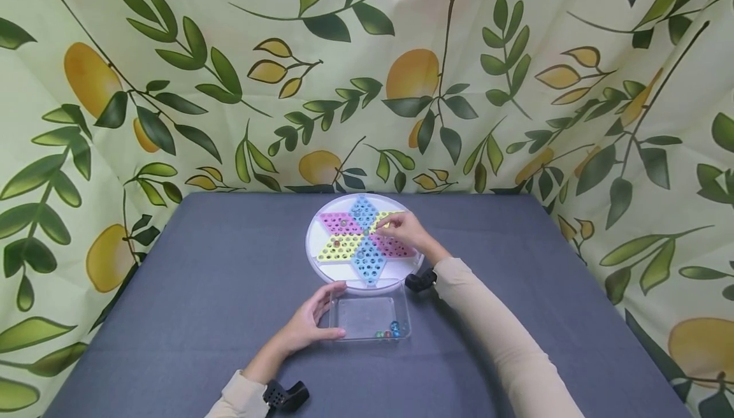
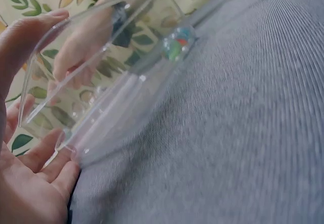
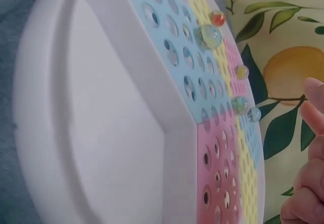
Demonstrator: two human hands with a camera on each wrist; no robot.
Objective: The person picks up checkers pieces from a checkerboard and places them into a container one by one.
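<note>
My left hand (image 1: 306, 319) grips the left end of a clear plastic box (image 1: 369, 339), thumb along the near side and fingers at the far corner. Several coloured glass marbles (image 1: 394, 329) lie in the box's near right corner. Beyond it is a round white Chinese checkers board (image 1: 321, 268) with a pink, yellow and blue star of holes. My right hand (image 1: 404, 230) is over the board's right side, fingers bent, thumb and index tips close together; I cannot tell whether a marble is between them. A red marble (image 3: 218, 18) and a greenish marble (image 3: 240, 105) sit on the star.
More marbles sit in the holes, including a yellow one (image 3: 242, 72) and a pale blue one (image 3: 254, 115). A dark grey cloth (image 1: 229, 246) covers the table. Behind hangs a leaf-and-fruit patterned curtain (image 1: 355, 118). Each wrist wears a black camera (image 1: 420, 280).
</note>
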